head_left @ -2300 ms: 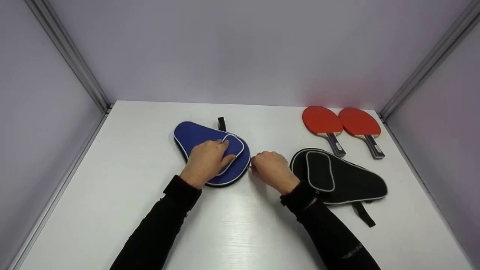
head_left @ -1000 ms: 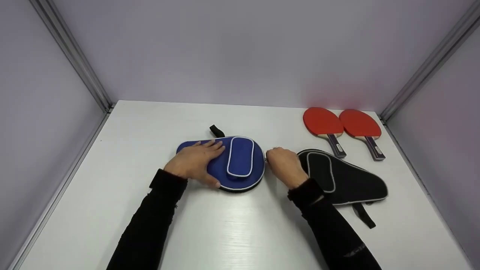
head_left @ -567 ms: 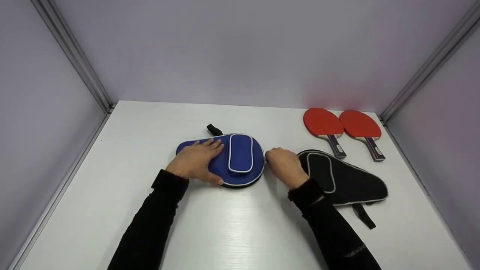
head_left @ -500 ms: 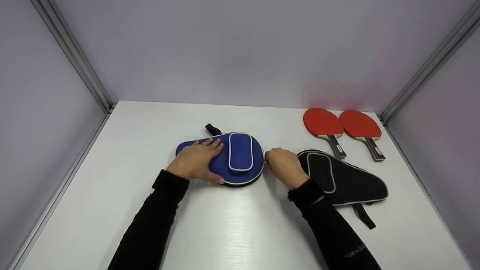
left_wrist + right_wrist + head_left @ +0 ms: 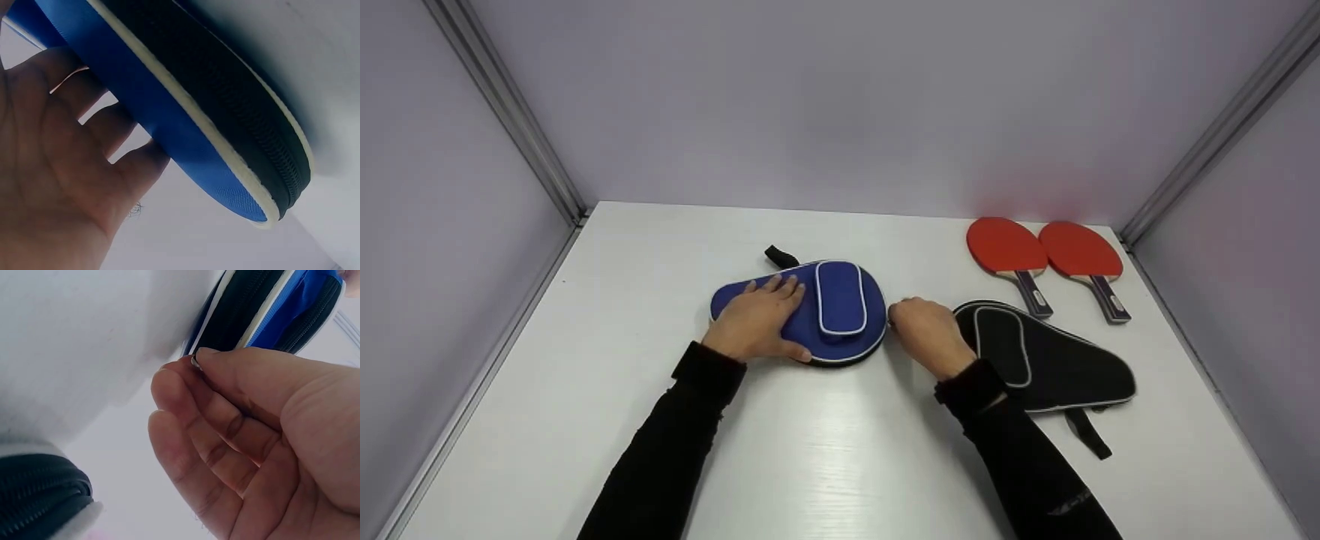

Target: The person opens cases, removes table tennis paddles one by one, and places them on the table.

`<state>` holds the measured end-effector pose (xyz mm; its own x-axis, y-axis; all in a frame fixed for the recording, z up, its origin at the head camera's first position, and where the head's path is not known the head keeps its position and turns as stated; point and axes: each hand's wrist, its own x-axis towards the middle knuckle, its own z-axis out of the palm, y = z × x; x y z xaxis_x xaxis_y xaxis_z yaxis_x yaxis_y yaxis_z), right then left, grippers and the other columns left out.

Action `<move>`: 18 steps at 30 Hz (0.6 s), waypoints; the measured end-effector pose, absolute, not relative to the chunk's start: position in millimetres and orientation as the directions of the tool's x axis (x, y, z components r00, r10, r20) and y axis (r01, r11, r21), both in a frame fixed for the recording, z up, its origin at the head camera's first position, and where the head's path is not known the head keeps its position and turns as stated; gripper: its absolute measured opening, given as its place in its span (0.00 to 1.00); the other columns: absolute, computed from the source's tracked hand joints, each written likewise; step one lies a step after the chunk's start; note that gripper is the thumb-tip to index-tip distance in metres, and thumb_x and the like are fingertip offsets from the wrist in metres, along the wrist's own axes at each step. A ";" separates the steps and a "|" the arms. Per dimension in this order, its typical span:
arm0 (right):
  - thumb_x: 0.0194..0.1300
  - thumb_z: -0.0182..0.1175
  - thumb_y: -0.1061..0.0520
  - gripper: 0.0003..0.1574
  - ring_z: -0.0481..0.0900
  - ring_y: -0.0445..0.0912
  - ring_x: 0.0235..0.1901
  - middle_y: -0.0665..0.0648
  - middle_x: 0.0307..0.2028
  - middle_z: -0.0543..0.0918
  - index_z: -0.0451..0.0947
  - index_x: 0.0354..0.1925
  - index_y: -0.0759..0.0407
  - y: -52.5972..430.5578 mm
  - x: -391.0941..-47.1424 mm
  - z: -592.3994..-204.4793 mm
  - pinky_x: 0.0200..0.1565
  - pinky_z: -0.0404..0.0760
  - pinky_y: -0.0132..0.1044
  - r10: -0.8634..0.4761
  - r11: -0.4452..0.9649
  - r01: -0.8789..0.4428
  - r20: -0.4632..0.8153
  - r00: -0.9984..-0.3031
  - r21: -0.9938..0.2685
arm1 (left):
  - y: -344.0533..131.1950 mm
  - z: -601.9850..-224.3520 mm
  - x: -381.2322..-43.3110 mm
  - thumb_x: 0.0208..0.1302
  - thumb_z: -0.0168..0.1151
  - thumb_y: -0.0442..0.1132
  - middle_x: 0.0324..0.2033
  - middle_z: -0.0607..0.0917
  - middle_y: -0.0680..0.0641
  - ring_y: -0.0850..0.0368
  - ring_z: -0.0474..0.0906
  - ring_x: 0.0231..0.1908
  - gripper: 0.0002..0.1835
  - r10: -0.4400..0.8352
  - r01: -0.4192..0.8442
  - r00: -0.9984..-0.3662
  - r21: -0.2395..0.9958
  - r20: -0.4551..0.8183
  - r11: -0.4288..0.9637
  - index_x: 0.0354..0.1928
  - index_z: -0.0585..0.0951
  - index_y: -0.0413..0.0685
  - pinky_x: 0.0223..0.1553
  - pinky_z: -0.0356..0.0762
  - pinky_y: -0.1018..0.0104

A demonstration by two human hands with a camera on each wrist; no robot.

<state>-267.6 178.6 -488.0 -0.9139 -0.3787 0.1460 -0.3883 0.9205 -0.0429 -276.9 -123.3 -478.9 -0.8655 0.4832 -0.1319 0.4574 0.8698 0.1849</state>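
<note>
A blue table tennis bat case (image 5: 873,300) with white piping and a small pocket lies on the white table, its round end to the right. My left hand (image 5: 754,319) rests spread on its narrower part, fingers straight. Along the case's side runs a black zipper band (image 5: 225,95), seen in the left wrist view. Level with the round end, my right hand (image 5: 926,330) pinches a small metal zipper pull (image 5: 195,363) between thumb and forefinger; its other fingers are curled. Most of the pull is hidden by the fingertips.
A black bat case (image 5: 1069,364) lies just right of my right hand, partly behind the wrist, its strap (image 5: 1087,433) toward me. Two red table tennis bats (image 5: 1005,244) lie side by side at the back right. Walls enclose the table (image 5: 840,465).
The blue case has turned and shifted right, then pivoted slightly with its pocket moving away from me. My left hand went from the pocket to the narrower part. My right hand moved slightly right.
</note>
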 end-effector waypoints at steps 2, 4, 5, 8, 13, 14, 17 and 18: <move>0.75 0.74 0.65 0.07 0.95 0.68 0.36 0.67 0.36 0.94 0.93 0.35 0.61 178.9 -268.1 -487.6 0.35 0.94 0.67 -0.382 0.918 -0.391 0.127 -0.915 -0.061 | -121.2 -481.0 -276.8 0.70 0.80 0.72 0.93 0.62 0.33 0.30 0.55 0.94 0.65 0.470 0.447 -0.875 0.180 -0.114 0.876 0.93 0.63 0.39 0.94 0.57 0.27; 0.75 0.73 0.66 0.08 0.95 0.68 0.36 0.67 0.35 0.94 0.92 0.34 0.61 178.7 -268.4 -487.8 0.35 0.94 0.67 -0.390 0.913 -0.399 0.109 -0.915 -0.084 | -118.3 -483.9 -276.2 0.72 0.77 0.73 0.92 0.63 0.31 0.27 0.56 0.94 0.63 0.447 0.430 -0.890 0.167 -0.083 0.887 0.92 0.64 0.37 0.93 0.58 0.26; 0.75 0.73 0.66 0.09 0.94 0.67 0.35 0.67 0.35 0.94 0.92 0.34 0.61 178.1 -268.2 -487.9 0.34 0.94 0.66 -0.394 0.910 -0.403 0.102 -0.913 -0.095 | -116.5 -485.5 -275.6 0.73 0.76 0.73 0.91 0.64 0.31 0.26 0.58 0.93 0.63 0.436 0.422 -0.898 0.159 -0.064 0.893 0.92 0.65 0.36 0.92 0.60 0.25; 0.74 0.72 0.67 0.10 0.93 0.66 0.34 0.66 0.34 0.94 0.90 0.32 0.61 175.7 -266.3 -488.4 0.33 0.93 0.66 -0.409 0.900 -0.419 0.101 -0.907 -0.118 | -110.3 -489.7 -273.9 0.75 0.73 0.75 0.91 0.65 0.29 0.24 0.60 0.92 0.62 0.394 0.388 -0.919 0.133 -0.023 0.912 0.91 0.66 0.34 0.91 0.62 0.23; 0.77 0.73 0.65 0.07 0.94 0.65 0.35 0.66 0.35 0.95 0.92 0.36 0.63 166.0 -260.0 -488.0 0.35 0.93 0.66 -0.454 0.873 -0.464 0.099 -0.886 -0.152 | -103.5 -492.9 -272.1 0.76 0.70 0.76 0.90 0.66 0.26 0.22 0.61 0.91 0.63 0.348 0.345 -0.938 0.125 0.003 0.930 0.91 0.65 0.32 0.90 0.63 0.22; 0.77 0.74 0.65 0.07 0.94 0.65 0.35 0.66 0.35 0.95 0.92 0.37 0.62 163.4 -258.6 -487.9 0.36 0.93 0.66 -0.466 0.865 -0.475 0.094 -0.880 -0.161 | -102.9 -493.1 -272.1 0.76 0.70 0.76 0.89 0.66 0.26 0.22 0.61 0.91 0.63 0.344 0.342 -0.939 0.127 0.006 0.931 0.91 0.65 0.32 0.90 0.63 0.22; 0.77 0.74 0.64 0.09 0.94 0.66 0.35 0.66 0.35 0.95 0.92 0.35 0.62 155.8 -254.9 -487.7 0.35 0.92 0.66 -0.485 0.851 -0.491 0.083 -0.871 -0.186 | -102.2 -493.4 -272.1 0.76 0.70 0.77 0.89 0.67 0.26 0.23 0.62 0.91 0.63 0.337 0.336 -0.942 0.122 0.012 0.934 0.91 0.66 0.32 0.90 0.63 0.23; 0.77 0.74 0.63 0.10 0.93 0.66 0.34 0.66 0.34 0.94 0.92 0.34 0.62 153.7 -254.1 -487.9 0.35 0.92 0.66 -0.483 0.851 -0.490 0.086 -0.872 -0.191 | -101.9 -493.3 -271.9 0.76 0.70 0.77 0.89 0.67 0.26 0.23 0.62 0.91 0.63 0.333 0.332 -0.943 0.122 0.014 0.935 0.91 0.66 0.33 0.90 0.63 0.23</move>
